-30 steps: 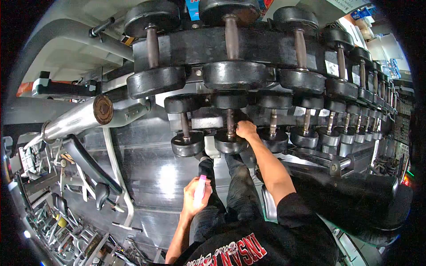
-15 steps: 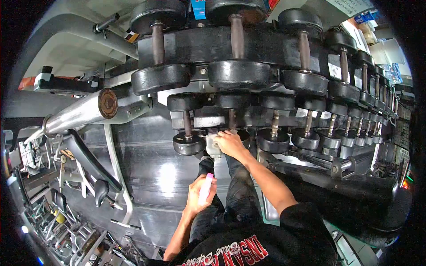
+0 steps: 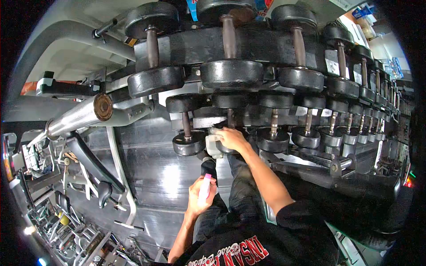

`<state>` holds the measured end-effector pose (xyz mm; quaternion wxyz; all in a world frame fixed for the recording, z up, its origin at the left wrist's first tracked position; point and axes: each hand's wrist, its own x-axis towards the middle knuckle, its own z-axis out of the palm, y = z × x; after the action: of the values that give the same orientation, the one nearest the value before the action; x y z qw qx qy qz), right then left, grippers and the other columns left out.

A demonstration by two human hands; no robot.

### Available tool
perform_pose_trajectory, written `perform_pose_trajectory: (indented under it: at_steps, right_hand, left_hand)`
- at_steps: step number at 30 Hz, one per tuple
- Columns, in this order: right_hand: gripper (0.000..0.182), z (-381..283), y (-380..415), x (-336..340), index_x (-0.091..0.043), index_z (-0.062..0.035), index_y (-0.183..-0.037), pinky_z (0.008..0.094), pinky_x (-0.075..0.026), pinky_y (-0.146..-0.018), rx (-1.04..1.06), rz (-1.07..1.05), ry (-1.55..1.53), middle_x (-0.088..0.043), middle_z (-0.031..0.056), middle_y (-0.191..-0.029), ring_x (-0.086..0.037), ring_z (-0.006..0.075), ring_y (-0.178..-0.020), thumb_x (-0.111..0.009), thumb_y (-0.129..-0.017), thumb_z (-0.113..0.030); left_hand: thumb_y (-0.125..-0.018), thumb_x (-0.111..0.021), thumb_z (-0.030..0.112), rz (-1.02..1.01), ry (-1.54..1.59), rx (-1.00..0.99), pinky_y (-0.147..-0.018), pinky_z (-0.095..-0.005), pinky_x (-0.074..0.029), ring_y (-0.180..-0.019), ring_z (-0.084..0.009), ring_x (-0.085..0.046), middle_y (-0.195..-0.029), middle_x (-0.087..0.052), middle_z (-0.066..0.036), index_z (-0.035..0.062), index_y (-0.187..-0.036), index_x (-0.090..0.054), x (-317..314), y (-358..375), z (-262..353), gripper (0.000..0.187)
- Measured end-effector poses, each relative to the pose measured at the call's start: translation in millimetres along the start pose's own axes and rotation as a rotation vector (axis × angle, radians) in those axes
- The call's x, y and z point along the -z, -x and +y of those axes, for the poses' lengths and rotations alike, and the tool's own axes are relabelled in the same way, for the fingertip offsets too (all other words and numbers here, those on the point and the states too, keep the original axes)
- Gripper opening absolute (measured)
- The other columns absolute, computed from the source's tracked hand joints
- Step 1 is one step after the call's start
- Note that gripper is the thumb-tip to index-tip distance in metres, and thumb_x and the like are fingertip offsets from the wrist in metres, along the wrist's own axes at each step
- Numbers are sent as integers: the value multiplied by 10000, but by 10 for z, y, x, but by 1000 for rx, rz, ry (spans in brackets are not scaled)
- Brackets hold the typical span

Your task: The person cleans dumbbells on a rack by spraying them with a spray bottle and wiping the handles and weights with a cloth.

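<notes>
My left hand [image 3: 200, 198] is closed around a white bottle with a pink top [image 3: 204, 187], held upright in front of my legs. Reaching forward to the lower row, my right hand [image 3: 231, 138] has its fingers bent over a pale cloth [image 3: 214, 146], which hangs down beside a dumbbell [image 3: 230, 100]. That hand covers part of the dumbbell's near end. Just left of the cloth rests another dumbbell [image 3: 188, 144]. A whitish strip [image 3: 208, 121] on the rack shows between these two dumbbells.
A two-tier rack [image 3: 182, 48] carries several black dumbbells, running off to the right. On the left, a chrome bar end [image 3: 103, 107] sticks out toward me, above a padded machine [image 3: 91, 162]. A black padded bench [image 3: 337, 195] lies to the right. The floor [image 3: 155, 177] is dark and shiny.
My right hand has moved slightly up and forward on the lower row, with the cloth. My left hand keeps hold of the bottle. The view has shifted a little.
</notes>
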<state>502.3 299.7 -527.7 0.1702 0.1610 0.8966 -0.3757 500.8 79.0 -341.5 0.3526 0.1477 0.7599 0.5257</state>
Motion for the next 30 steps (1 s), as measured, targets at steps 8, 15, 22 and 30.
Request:
perform_pose_trajectory:
  at_steps: [8,15,22,30]
  right_hand:
    - [338,681,362,550,-637,-92,-1105,463,-498,-834,-348,-102,67,-657,181,-1035,-625,380,-954,-546,-866,-314]
    - [270,406,780,67,-597,-120,-1177,402,-455,-936,19,531,-315,-610,190,-1139,-556,379,-1103,-549,-917,-178]
    - [215,524,1164,-489,-608,-14,-1045,428,-496,-843,-364,730,-404,-636,223,-997,-603,422,-925,-559,-920,-181]
    - [282,173,896,-408,-680,-199,-1041,424,-362,-1066,365,727,348,-661,39,-1036,-563,216,-1115,-615,-774,-133]
  left_hand:
    - [-759,-635,-50,-3,5,-38,-652,-301,-496,-722,-189,-621,-837,-623,-94,25,-907,-618,-162,8,53,167]
    - [-764,-647,-50,5,81,-39,-604,-276,-492,-682,-168,-613,-844,-623,-101,19,-909,-620,-270,62,115,163]
    - [-761,-653,-26,-93,-66,-256,-650,-305,-506,-721,-208,-632,-835,-627,-103,10,-909,-629,-85,305,107,154]
    - [-762,-640,-50,-7,-8,-213,-652,-309,-506,-714,-212,-633,-842,-639,-111,17,-917,-624,267,658,-69,170]
